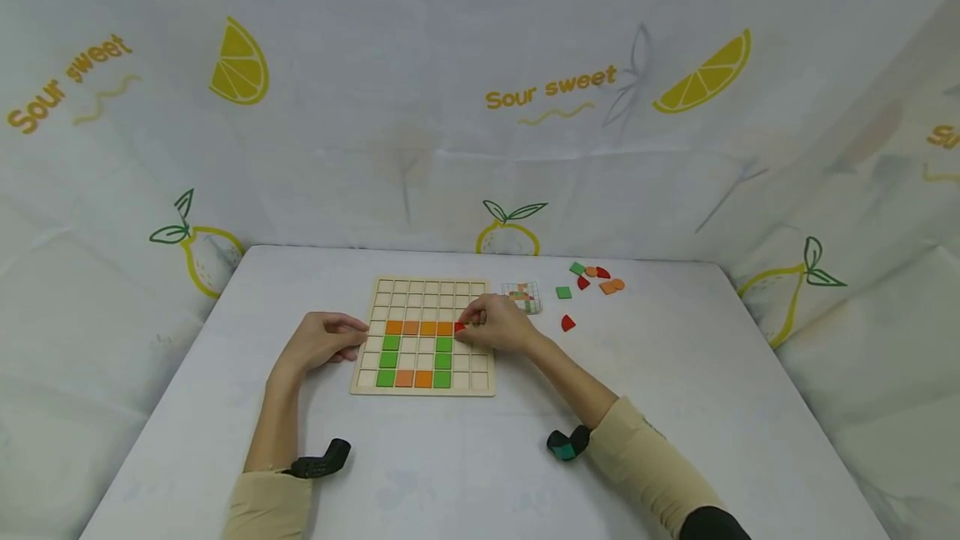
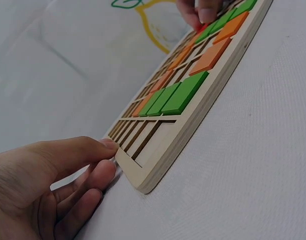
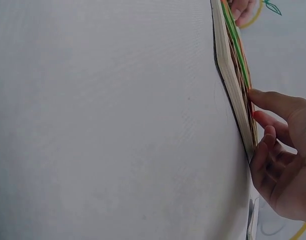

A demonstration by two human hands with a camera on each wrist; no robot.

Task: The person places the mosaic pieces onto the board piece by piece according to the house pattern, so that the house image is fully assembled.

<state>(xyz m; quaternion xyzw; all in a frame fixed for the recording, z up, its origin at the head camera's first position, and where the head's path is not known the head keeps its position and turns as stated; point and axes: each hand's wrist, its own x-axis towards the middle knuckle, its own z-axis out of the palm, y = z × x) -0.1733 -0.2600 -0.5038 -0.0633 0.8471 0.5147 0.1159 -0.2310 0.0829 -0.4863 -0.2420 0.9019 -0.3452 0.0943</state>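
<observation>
A wooden grid board (image 1: pixel 420 390) lies on the table, with orange squares (image 1: pixel 410 327) and green squares (image 1: pixel 390 342) set in its cells as a rectangular outline. At the board's left edge, my left hand (image 1: pixel 318 342) holds the rim, one fingertip on top of it and the other fingers curled beside it, as the left wrist view shows. My right hand (image 1: pixel 495 323) reaches over the right side of the board. Its thumb and fingertip pinch a small red piece (image 1: pixel 459 327) at the right end of the upper orange row; the fingers cover most of it.
Just right of the board lies a small pattern card (image 1: pixel 531 297), partly behind my right hand. Beyond it are scattered loose pieces: green squares (image 1: pixel 563 292), red quarter-round pieces (image 1: pixel 567 322) and orange pieces (image 1: pixel 607 287). A printed cloth (image 1: pixel 360 148) hangs behind the table.
</observation>
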